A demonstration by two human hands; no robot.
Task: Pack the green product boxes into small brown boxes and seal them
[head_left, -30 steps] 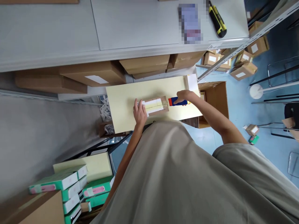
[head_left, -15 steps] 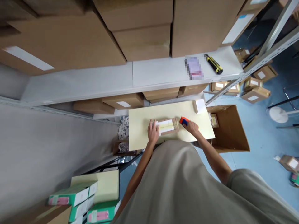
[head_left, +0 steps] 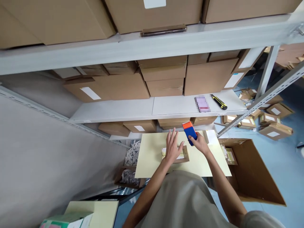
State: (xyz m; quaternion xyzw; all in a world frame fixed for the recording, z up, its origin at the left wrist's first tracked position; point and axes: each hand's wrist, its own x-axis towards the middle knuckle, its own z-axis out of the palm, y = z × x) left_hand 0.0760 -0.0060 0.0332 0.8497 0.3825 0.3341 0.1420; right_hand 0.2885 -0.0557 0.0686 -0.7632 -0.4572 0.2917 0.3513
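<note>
A small cardboard box (head_left: 186, 154) with a white label and tape across it lies on the pale yellow tabletop (head_left: 152, 142). My left hand (head_left: 173, 148) is over this box, fingers spread, holding nothing and hiding part of the label. Whether it touches the box I cannot tell. In my right hand (head_left: 200, 143) is a blue and orange tape dispenser (head_left: 189, 132), raised above the table just right of the left hand, its orange end pointing away from me.
Behind the table stands a metal shelf (head_left: 118, 109) with cardboard boxes, a yellow and black utility knife (head_left: 218, 102) and a blurred purple item (head_left: 202, 104). A white box (head_left: 211, 136) sits at the table's right end. A large open carton (head_left: 256, 171) holding small parcels stands to the right.
The view has tilted up, showing a higher shelf. My left hand has lifted from the box's left end and spread over it. The tape dispenser has risen and turned upright in my right hand.
</note>
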